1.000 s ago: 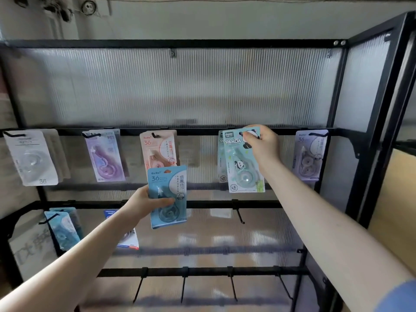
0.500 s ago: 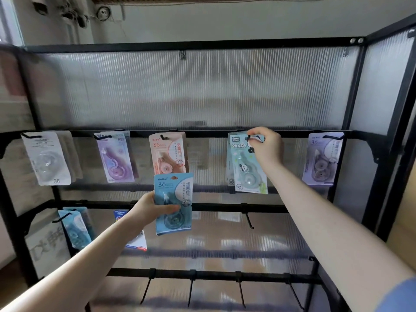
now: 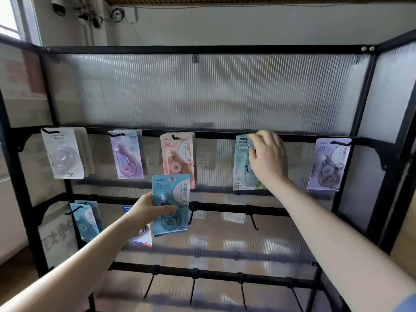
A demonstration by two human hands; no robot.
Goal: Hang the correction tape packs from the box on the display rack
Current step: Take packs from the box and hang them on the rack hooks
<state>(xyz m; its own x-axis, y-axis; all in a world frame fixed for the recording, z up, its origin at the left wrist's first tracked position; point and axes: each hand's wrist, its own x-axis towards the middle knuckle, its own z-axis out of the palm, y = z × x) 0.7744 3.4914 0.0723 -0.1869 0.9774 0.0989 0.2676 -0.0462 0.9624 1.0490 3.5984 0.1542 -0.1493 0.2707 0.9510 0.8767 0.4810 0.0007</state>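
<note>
Hanging row: five sets of correction tape packs hang from hooks on the upper bar (image 3: 213,136) of the display rack (image 3: 364,113), which serves as the landmark here.
Right hand: the right hand (image 3: 269,161) is raised to that bar, its curled fingers (image 3: 258,137) pinching the top of the panda pack (image 3: 243,167) right at the hook; the pack hangs just below the bar, partly behind the hand.
Left hand: the left hand (image 3: 146,210) holds the blue pack (image 3: 171,204) upright in front of the rack, below the upper bar, thumb across its face, the other fingers hidden behind the card.
Neighbours on the bar: a white pack (image 3: 64,154) at the far left end, a purple pack (image 3: 126,155) next, a pink pack (image 3: 177,157) directly above the blue pack, a lilac pack (image 3: 329,164) at the far right end.
Below the bar: the middle bar (image 3: 225,207) carries a teal pack (image 3: 84,221) at its left and a bare hook (image 3: 253,219) under the panda pack.
Lowest bar: several bare hooks (image 3: 193,287) stick out.
</note>
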